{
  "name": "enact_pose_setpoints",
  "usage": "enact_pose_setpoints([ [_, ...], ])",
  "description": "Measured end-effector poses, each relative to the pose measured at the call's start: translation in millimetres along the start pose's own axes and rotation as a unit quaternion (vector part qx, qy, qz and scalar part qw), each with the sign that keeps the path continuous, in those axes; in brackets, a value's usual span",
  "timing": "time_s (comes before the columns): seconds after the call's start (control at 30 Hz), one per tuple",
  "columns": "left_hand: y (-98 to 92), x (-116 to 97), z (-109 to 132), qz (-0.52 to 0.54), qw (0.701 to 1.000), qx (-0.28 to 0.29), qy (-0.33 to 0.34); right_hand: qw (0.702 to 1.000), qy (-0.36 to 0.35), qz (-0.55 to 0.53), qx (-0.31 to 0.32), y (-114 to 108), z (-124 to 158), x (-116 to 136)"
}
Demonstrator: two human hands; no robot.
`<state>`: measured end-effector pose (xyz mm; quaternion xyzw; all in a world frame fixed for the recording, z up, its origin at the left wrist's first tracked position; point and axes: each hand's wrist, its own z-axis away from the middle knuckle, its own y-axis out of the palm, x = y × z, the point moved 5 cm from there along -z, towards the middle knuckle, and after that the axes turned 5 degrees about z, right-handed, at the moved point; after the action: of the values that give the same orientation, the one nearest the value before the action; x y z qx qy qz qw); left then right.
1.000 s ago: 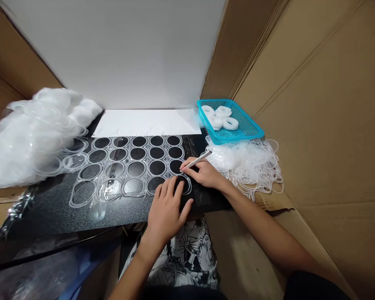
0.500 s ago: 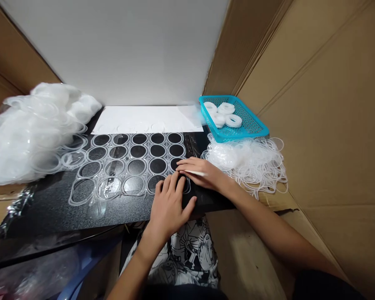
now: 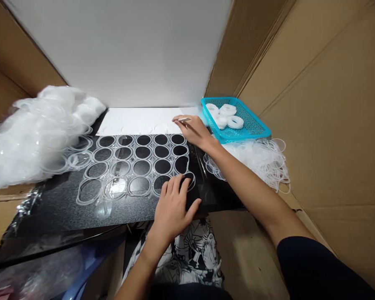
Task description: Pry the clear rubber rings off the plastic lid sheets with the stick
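Note:
A clear plastic sheet of joined rings (image 3: pixel 152 159) lies in rows on the dark speckled tabletop (image 3: pixel 62 208). My left hand (image 3: pixel 173 204) rests palm down at its near right corner, fingers spread, the tips on the sheet. My right hand (image 3: pixel 193 128) is closed around a thin white pen-like stick (image 3: pixel 184 119), whose exact kind I cannot make out. That hand is beyond the far right corner of the sheet, at the right end of a white paper strip (image 3: pixel 131 116). Some faint clear rings lie along the strip's near edge.
A turquoise basket (image 3: pixel 253 121) at the back right holds several bundles of white rings (image 3: pixel 235 122). Loose clear rings (image 3: pixel 262 162) are heaped before it. A big pile of ring sheets (image 3: pixel 46 129) covers the left side. Cardboard walls (image 3: pixel 331 104) enclose the right.
My right hand has moved away from the sheet's right side, up to the paper strip, with the stick still in it. My left hand has stayed in nearly the same place.

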<state>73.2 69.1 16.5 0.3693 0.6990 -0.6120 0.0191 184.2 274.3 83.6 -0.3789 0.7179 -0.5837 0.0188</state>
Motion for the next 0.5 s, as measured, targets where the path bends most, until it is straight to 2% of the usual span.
enact_pose_setpoints([
  [0.1,-18.8,8,10,0.036,0.998,-0.041,0.006,0.987,-0.024,-0.141,0.067,21,25,26],
  [0.2,-31.6,24,21,0.002,0.998,-0.065,-0.026,0.961,-0.022,-0.227,0.156,48,59,44],
  [0.33,-31.3,39,26,-0.037,0.998,-0.045,-0.040,0.948,0.007,-0.265,0.174,64,78,45],
  [0.5,-27.6,40,25,-0.050,0.997,-0.042,-0.048,0.953,0.014,-0.244,0.179,64,78,43],
])
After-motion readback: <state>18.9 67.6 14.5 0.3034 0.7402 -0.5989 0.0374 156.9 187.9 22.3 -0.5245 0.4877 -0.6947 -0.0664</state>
